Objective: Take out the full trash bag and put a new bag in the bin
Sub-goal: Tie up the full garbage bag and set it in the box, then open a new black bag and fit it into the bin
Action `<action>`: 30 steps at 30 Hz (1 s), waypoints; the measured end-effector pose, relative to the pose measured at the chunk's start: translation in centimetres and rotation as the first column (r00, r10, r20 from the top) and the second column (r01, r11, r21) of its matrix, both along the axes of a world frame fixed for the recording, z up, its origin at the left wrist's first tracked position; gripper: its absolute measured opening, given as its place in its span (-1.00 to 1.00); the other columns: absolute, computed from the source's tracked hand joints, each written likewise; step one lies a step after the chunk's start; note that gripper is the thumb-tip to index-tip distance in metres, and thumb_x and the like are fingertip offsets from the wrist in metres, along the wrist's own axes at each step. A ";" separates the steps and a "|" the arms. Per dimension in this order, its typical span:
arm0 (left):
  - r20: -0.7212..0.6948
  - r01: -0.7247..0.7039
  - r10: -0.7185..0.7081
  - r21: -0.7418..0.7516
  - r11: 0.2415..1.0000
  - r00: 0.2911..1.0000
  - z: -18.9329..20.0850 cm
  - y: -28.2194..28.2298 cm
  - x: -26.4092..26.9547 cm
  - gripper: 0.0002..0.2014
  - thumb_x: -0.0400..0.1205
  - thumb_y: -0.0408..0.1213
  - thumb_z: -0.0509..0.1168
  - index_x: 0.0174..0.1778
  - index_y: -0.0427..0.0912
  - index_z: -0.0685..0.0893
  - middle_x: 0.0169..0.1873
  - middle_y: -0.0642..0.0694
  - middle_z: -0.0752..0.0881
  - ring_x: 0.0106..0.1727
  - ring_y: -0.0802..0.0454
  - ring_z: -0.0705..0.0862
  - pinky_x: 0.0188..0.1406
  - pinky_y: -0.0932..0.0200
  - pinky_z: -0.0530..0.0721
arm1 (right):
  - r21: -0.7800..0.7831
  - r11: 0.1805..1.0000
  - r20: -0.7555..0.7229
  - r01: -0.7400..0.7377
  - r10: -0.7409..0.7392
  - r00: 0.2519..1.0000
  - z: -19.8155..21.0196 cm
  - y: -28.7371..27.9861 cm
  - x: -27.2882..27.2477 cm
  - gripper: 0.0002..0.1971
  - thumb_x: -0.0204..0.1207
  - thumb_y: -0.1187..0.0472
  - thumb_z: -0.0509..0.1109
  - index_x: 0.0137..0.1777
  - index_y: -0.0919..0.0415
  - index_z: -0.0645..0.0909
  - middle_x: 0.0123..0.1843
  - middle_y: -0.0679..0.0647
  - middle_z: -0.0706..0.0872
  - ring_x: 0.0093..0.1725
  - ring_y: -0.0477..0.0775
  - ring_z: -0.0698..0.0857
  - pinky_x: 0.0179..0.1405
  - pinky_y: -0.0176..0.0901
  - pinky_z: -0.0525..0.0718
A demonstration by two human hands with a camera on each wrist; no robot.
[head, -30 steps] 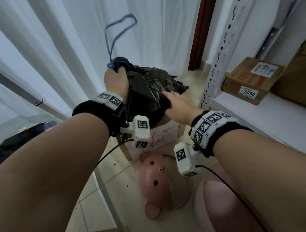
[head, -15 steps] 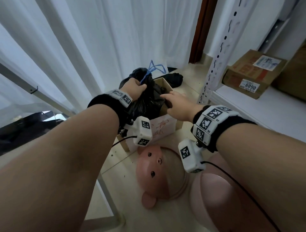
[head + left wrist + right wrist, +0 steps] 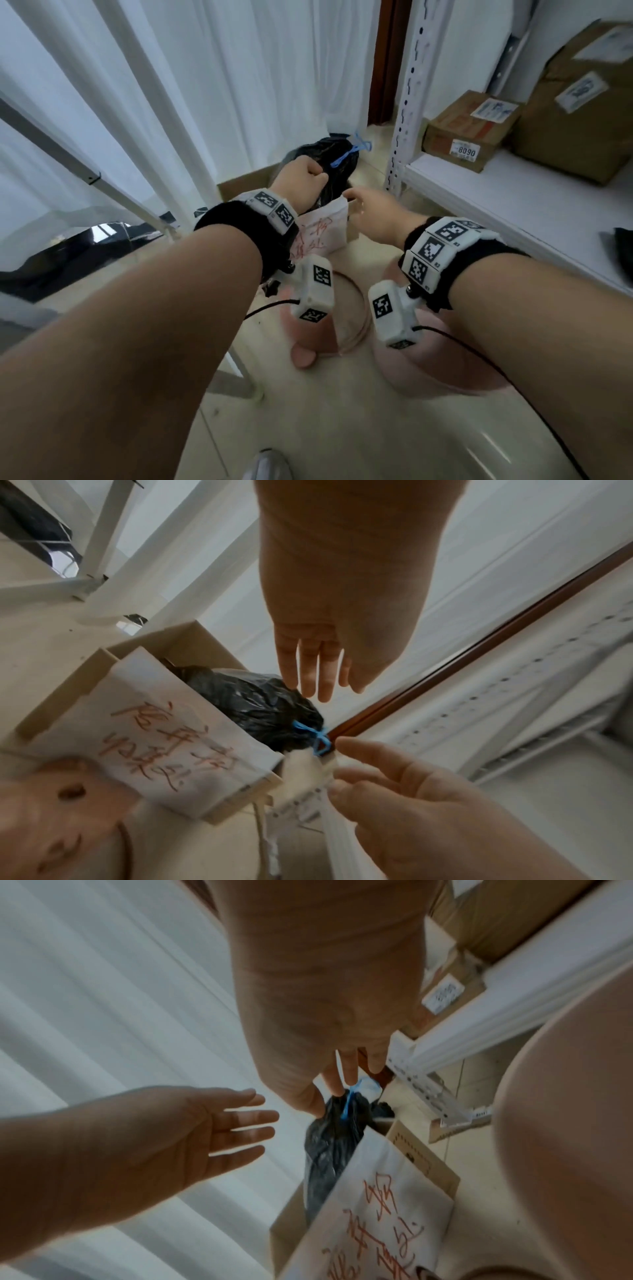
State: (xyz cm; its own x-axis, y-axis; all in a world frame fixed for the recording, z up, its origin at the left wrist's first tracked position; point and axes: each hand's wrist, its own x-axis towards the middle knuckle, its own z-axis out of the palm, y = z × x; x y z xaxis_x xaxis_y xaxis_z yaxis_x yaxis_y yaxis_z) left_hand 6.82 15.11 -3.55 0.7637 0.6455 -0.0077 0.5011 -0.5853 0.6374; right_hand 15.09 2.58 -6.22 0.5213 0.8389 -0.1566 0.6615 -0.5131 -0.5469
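The full black trash bag (image 3: pixel 325 152) (image 3: pixel 253 702) (image 3: pixel 329 1148), tied with a blue drawstring (image 3: pixel 346 156) (image 3: pixel 313 733), sits inside a cardboard box (image 3: pixel 239 185) (image 3: pixel 68 688) fronted by white paper with red writing. My left hand (image 3: pixel 306 174) (image 3: pixel 315 685) (image 3: pixel 246 1123) hovers just above the bag with straight fingers, holding nothing. My right hand (image 3: pixel 359 205) (image 3: pixel 349 764) (image 3: pixel 342 1083) reaches beside the drawstring, fingers loose and empty. The pink bin (image 3: pixel 428 377) stands below my right wrist, and its pink bear-shaped lid (image 3: pixel 308 356) (image 3: pixel 51 804) lies on the floor.
A white metal shelf (image 3: pixel 496 205) with a perforated post (image 3: pixel 407 102) stands at the right and carries cardboard parcels (image 3: pixel 466 133). White curtains (image 3: pixel 205 85) hang behind the box. A white frame leg (image 3: pixel 102 185) crosses the left side. Tiled floor lies underfoot.
The bag, held up by its neck in my left hand, has gone down into the cardboard box. My left hand has let go and opened. My right hand stays close by.
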 end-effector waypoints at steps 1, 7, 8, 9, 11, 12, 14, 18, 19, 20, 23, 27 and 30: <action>0.035 -0.001 0.002 -0.020 1.000 0.999 0.9 -1.4 -0.2 -0.85 0.62 -0.27 0.18 -0.26 -0.18 0.55 -0.49 0.00 0.55 -0.50 0.13 0.47 -0.44 0.29 0.46 | 0.022 1.000 0.001 0.011 -0.011 1.000 1.1 -1.5 -0.3 -0.53 0.60 0.25 0.22 0.53 0.16 0.37 0.49 0.16 0.51 0.45 0.17 0.50 0.35 -0.13 0.46; 0.107 0.132 -0.122 -0.089 0.987 0.987 2.7 -10.1 0.1 -0.84 0.67 -0.29 0.16 0.06 -0.25 0.58 -0.10 -0.20 0.64 -0.13 -0.06 0.58 -0.18 0.16 0.53 | 0.009 0.995 0.031 0.100 -0.100 0.995 4.0 -11.2 0.0 -0.65 0.63 0.27 0.21 0.40 0.26 0.51 0.41 0.20 0.57 0.36 0.20 0.56 0.15 -0.20 0.47; 0.087 0.136 -0.128 -0.093 0.986 0.988 2.3 -11.5 0.3 -0.77 0.68 -0.25 0.16 0.18 -0.26 0.56 -0.04 -0.18 0.63 -0.10 -0.05 0.59 -0.22 0.19 0.53 | -0.008 0.993 0.047 0.117 -0.117 0.992 3.5 -13.1 0.2 -0.67 0.62 0.27 0.22 0.36 0.26 0.54 0.38 0.22 0.60 0.35 0.20 0.57 0.15 -0.21 0.46; 0.068 0.149 -0.143 -0.096 0.984 0.987 1.9 -12.9 0.6 -0.74 0.69 -0.24 0.16 0.25 -0.25 0.53 -0.02 -0.17 0.62 -0.08 -0.06 0.60 -0.28 0.20 0.51 | -0.039 0.990 0.064 0.138 -0.135 0.989 2.9 -15.2 0.5 -0.67 0.60 0.26 0.24 0.35 0.25 0.56 0.37 0.22 0.61 0.34 0.20 0.58 0.19 -0.20 0.46; 0.044 0.183 -0.179 -0.098 0.978 0.983 1.0 -15.6 1.6 -0.73 0.70 -0.26 0.15 0.29 -0.26 0.51 -0.01 -0.20 0.61 -0.03 -0.11 0.61 -0.27 0.20 0.45 | -0.137 0.974 0.093 0.183 -0.171 0.981 1.2 -19.3 1.4 -0.63 0.57 0.22 0.25 0.38 0.20 0.53 0.40 0.20 0.59 0.39 0.21 0.55 0.33 -0.12 0.47; 0.039 0.197 -0.194 -0.097 0.976 0.980 0.6 -16.7 2.1 -0.73 0.70 -0.28 0.15 0.29 -0.28 0.51 -0.02 -0.23 0.63 0.00 -0.14 0.62 -0.25 0.21 0.44 | -0.182 0.962 0.113 0.205 -0.186 0.976 0.4 -21.1 1.9 -0.60 0.56 0.20 0.24 0.39 0.17 0.52 0.42 0.20 0.57 0.40 0.23 0.53 0.38 -0.04 0.48; 0.010 0.236 -0.236 -0.075 0.969 0.972 -0.2 -19.2 3.9 -0.72 0.68 -0.31 0.15 0.28 -0.30 0.52 0.01 -0.28 0.68 0.06 -0.21 0.66 -0.16 0.18 0.51 | -0.245 0.930 0.176 0.274 -0.236 0.956 -0.6 -24.8 3.5 -0.56 0.54 0.19 0.21 0.43 0.13 0.47 0.45 0.23 0.49 0.43 0.28 0.46 0.43 0.09 0.46; -0.033 0.359 -0.361 -0.062 0.931 0.932 -1.4 -23.5 8.5 -0.73 0.66 -0.31 0.19 0.27 -0.28 0.54 0.12 -0.30 0.70 0.17 -0.23 0.66 0.17 0.09 0.56 | -0.269 0.856 0.312 0.441 -0.356 0.881 -2.1 -30.3 7.3 -0.45 0.52 0.19 0.25 0.54 0.02 0.32 0.65 0.24 0.11 0.59 0.35 0.15 0.62 0.20 0.14; -0.039 0.397 -0.398 -0.044 0.917 0.916 -1.7 -24.3 9.7 -0.72 0.67 -0.30 0.18 0.27 -0.27 0.53 0.11 -0.31 0.70 0.15 -0.24 0.66 0.13 0.11 0.56 | -0.261 0.837 0.321 0.482 -0.396 0.860 -2.4 -31.1 8.2 -0.44 0.52 0.17 0.25 0.54 -0.03 0.30 0.68 0.23 0.02 0.62 0.35 0.08 0.64 0.25 0.05; -0.042 0.430 -0.431 -0.037 0.902 0.901 -2.1 -25.2 10.9 -0.72 0.67 -0.30 0.16 0.27 -0.28 0.52 0.09 -0.32 0.69 0.11 -0.24 0.67 0.05 0.14 0.55 | -0.268 0.817 0.313 0.511 -0.428 0.848 -2.9 -31.8 9.1 -0.43 0.53 0.14 0.24 0.55 -0.09 0.28 0.70 0.21 -0.06 0.64 0.35 0.00 0.64 0.30 -0.03; -0.080 0.496 -0.494 0.005 0.868 0.866 -3.3 -26.9 14.2 -0.72 0.68 -0.29 0.15 0.29 -0.27 0.52 0.10 -0.25 0.68 0.07 -0.16 0.64 -0.07 0.22 0.47 | -0.318 0.768 0.316 0.557 -0.468 0.825 -4.6 -32.5 11.8 -0.49 0.59 -0.05 0.20 0.55 -0.22 0.26 0.71 0.16 -0.23 0.68 0.34 -0.18 0.58 0.43 -0.22; -0.109 0.547 -0.542 0.029 0.837 0.834 -5.1 -27.8 17.5 -0.72 0.68 -0.31 0.16 0.29 -0.29 0.52 0.15 -0.24 0.68 0.18 -0.17 0.63 0.01 0.22 0.47 | -0.395 0.708 0.285 0.586 -0.512 0.811 -6.0 -32.0 15.7 -0.51 0.59 -0.24 0.12 0.53 -0.26 0.31 0.71 0.13 -0.29 0.67 0.35 -0.27 0.55 0.50 -0.28; -0.129 0.567 -0.560 0.024 0.823 0.818 -6.4 -27.5 18.0 -0.73 0.68 -0.32 0.14 0.28 -0.29 0.53 0.14 -0.25 0.68 0.15 -0.19 0.63 0.00 0.19 0.49 | -0.448 0.715 0.172 0.536 -0.520 0.837 -7.6 -31.2 16.9 -0.44 0.59 -0.18 0.18 0.54 0.01 0.35 0.71 0.20 -0.08 0.68 0.36 -0.06 0.59 0.39 -0.01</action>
State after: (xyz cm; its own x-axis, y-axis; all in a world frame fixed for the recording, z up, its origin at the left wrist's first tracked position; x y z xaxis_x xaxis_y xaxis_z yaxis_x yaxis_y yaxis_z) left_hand 24.81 -12.42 -9.98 0.9904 0.1044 -0.0903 0.1370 -0.8216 0.5533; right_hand 31.97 -28.66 -13.81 0.8689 0.2560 -0.4237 0.2182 -0.9663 -0.1362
